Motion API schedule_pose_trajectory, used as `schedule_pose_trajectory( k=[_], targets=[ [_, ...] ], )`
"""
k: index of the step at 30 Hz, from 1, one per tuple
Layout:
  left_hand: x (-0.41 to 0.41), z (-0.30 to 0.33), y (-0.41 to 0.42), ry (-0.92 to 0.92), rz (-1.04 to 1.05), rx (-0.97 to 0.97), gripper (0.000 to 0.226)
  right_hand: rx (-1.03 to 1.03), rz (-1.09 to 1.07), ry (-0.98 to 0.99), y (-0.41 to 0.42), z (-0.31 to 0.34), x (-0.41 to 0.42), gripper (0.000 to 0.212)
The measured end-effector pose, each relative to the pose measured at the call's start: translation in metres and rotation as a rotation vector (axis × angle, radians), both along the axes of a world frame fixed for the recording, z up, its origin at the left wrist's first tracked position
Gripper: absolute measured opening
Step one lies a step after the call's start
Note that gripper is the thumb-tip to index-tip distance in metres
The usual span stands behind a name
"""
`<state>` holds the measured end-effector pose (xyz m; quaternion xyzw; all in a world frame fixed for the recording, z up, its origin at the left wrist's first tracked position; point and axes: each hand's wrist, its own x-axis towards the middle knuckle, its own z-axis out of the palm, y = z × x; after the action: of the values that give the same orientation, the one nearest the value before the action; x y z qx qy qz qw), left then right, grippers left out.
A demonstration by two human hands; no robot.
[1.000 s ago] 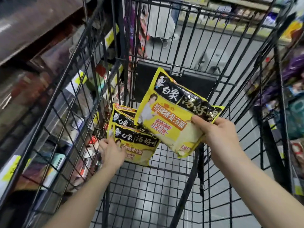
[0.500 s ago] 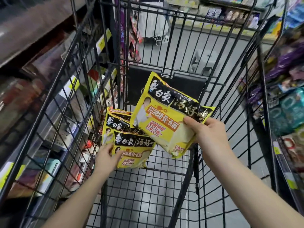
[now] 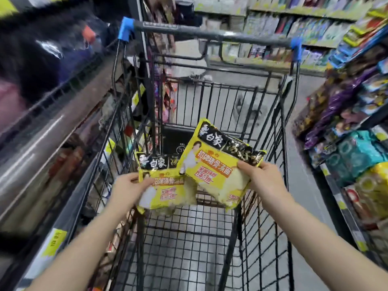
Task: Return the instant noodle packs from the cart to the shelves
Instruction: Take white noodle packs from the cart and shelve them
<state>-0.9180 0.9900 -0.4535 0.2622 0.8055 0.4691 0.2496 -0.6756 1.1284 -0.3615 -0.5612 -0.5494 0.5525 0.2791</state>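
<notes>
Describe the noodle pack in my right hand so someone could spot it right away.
Look inside the black wire shopping cart. Two yellow noodle packs are held above its floor; this pack is the higher, tilted one, gripped by the right hand, overlapping the lower pack in the left hand.

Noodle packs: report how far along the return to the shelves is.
Done: nothing visibly shelved yet. In hand: the left hand grips one yellow pack, possibly with another behind it; the right hand grips another pack, both held above the cart. Left: carrying them to the shelves.
</notes>
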Motion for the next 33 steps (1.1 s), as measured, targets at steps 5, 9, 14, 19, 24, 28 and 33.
schedule_pose_trajectory(
  k=[5,9,14,19,24,28,33],
  targets=[
    [-0.008,0.11,-0.006,-0.028,-0.054,0.133,0.023,0.116,0.036,-0.05,0.013,0.097,0.042,0.017],
    [-0.008,0.199,-0.003,-0.134,-0.091,0.218,0.021,0.144,0.098,-0.012,0.016,0.173,0.082,0.013],
    [0.011,0.301,0.011,-0.173,-0.177,0.32,0.007,0.173,0.07,0.071,0.012,0.252,0.126,0.012],
    [0.039,0.377,0.024,-0.186,-0.285,0.404,0.019,0.216,0.019,0.102,-0.008,0.315,0.167,0.014],
    [0.074,0.428,0.038,-0.222,-0.437,0.431,0.017,0.257,-0.061,0.036,-0.043,0.359,0.214,0.038],
    [0.117,0.452,0.048,-0.255,-0.6,0.417,0.014,0.277,-0.219,0.049,-0.085,0.378,0.254,0.027],
    [0.195,0.469,0.06,-0.289,-0.801,0.419,0.007,0.284,-0.407,-0.001,-0.156,0.389,0.313,0.03]
  ],
)
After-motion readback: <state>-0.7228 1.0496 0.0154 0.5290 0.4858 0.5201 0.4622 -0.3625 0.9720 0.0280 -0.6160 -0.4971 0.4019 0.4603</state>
